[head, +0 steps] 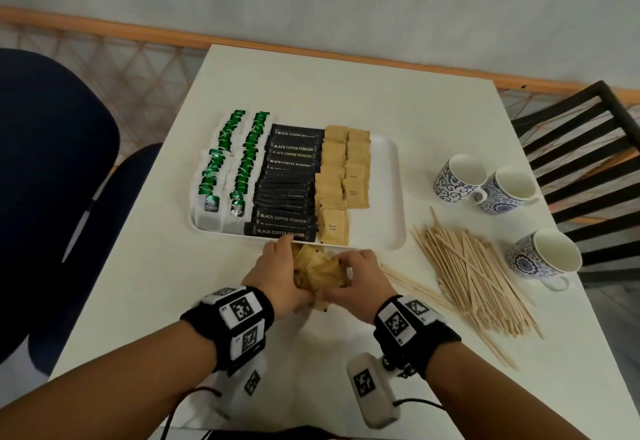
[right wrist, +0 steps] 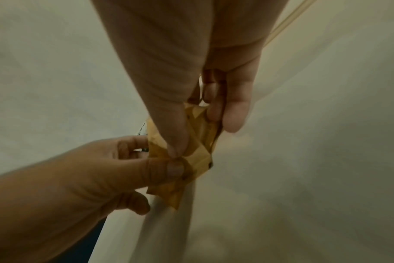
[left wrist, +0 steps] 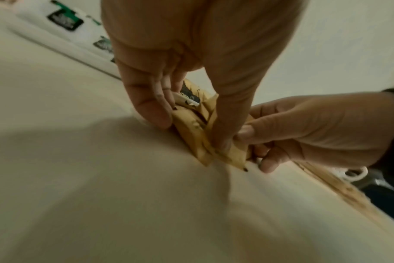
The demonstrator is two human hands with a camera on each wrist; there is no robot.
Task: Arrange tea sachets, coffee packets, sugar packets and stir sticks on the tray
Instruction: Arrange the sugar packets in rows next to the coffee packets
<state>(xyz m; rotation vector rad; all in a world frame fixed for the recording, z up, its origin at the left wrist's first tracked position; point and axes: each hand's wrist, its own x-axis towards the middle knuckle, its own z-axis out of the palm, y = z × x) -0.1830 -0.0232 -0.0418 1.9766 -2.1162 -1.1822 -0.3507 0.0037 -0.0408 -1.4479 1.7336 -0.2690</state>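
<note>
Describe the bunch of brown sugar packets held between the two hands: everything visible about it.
The bunch of brown sugar packets is a loose, uneven stack of small tan paper-like squares, corners fanned at different angles. It sits just in front of the tray's near rim, over the white table. The left hand and right hand pinch it from opposite sides.

The head camera looks steeply down and forward from above the white rectangular table (head: pixel 346 93), taking in its whole top. The left wrist camera sits low and close, facing along the left hand (left wrist: pixel 180 71) toward the loose bunch of tan paper sugar packets (left wrist: pixel 202 135). The right wrist camera mirrors it along the right hand (right wrist: pixel 191 80). All three views share the packets and both hands.
</note>
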